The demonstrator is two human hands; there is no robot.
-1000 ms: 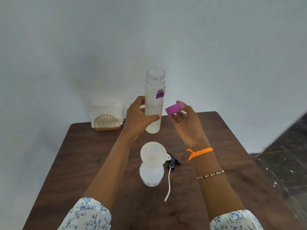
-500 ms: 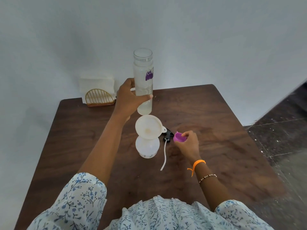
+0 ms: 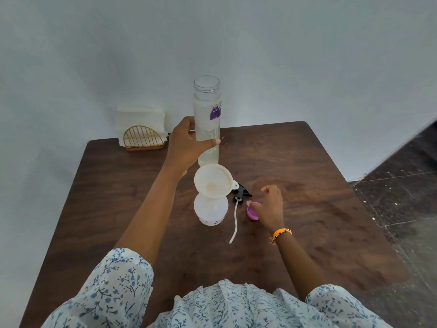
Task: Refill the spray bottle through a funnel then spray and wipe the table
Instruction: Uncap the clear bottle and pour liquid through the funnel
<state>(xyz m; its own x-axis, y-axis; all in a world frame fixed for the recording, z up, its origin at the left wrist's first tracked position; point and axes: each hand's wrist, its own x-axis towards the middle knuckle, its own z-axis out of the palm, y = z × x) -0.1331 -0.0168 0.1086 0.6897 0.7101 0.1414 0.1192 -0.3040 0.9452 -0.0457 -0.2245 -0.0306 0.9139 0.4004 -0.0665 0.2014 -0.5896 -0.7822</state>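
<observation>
Dark wooden table (image 3: 307,176) against pale wall (image 3: 307,55) (left hand (image 3: 186,144) grasping bottle (image 3: 208,119), right hand (image 3: 269,207) loose over purple cap (image 3: 251,213))

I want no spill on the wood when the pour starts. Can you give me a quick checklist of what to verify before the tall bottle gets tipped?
1. Tall clear bottle uncapped: ok, its mouth is open.
2. Left hand has a firm grip on that bottle: ok, fingers wrap its lower half, bottle upright.
3. Funnel seated in the white spray bottle: ok, though the neck joint is hidden.
4. Purple cap put aside: ok, on the table under the right hand.
5. Trigger head off the spray bottle: ok, lying beside it.
6. Spray bottle steadied: not ok, no hand holds it.
</observation>
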